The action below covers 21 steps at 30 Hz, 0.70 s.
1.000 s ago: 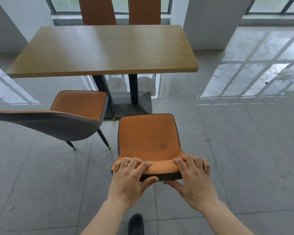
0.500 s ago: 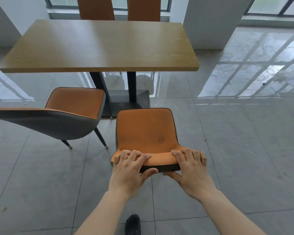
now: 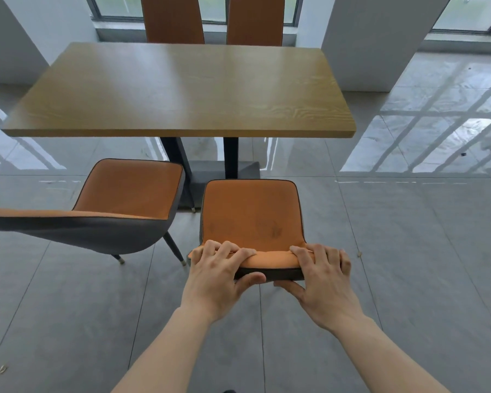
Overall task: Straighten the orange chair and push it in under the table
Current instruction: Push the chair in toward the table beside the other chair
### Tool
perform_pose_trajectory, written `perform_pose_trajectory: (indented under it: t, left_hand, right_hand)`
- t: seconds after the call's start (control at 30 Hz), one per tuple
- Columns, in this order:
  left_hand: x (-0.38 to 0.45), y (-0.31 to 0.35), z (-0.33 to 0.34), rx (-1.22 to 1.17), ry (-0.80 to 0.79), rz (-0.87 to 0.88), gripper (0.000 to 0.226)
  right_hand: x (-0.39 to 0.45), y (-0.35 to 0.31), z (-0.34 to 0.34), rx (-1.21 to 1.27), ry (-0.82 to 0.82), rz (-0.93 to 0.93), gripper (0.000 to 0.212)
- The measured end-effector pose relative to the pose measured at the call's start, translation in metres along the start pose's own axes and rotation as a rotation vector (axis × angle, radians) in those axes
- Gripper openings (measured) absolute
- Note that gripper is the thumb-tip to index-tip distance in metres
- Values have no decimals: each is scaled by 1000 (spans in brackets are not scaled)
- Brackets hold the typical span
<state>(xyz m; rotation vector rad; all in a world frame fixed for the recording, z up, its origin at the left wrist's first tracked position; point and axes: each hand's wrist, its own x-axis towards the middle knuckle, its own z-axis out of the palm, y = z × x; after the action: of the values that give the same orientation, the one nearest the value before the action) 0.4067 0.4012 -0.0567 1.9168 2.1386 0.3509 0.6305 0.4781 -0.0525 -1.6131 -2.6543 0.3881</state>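
An orange chair (image 3: 251,214) with a dark shell stands on the grey floor, its seat facing the wooden table (image 3: 182,89). The seat's front edge lies just short of the table's near edge, by the table's dark base. My left hand (image 3: 220,275) grips the left part of the backrest's top edge, fingers over the orange side and thumb on the dark back. My right hand (image 3: 322,282) grips the right part the same way. The chair's legs are hidden under the seat.
A second orange chair (image 3: 102,211) stands to the left, turned at an angle, its backrest reaching the left frame edge. Two orange chair backs (image 3: 172,19) rise behind the table's far side. A white pillar (image 3: 380,41) stands at the back right. Open tiled floor lies to the right.
The chair has slid forward toward the table with both hands on its backrest, and the view has moved closer to the table.
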Motion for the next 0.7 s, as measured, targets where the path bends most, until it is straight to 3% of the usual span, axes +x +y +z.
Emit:
perform_pose_trajectory:
  t: [0.13, 0.7]
  left_hand:
    - [28, -7, -1, 9, 12, 7, 70]
    - [114, -27, -10, -5, 22, 17, 64]
  right_hand:
    - [29, 4, -3, -15, 4, -3, 74]
    - [117, 9, -21, -75, 3, 24, 72]
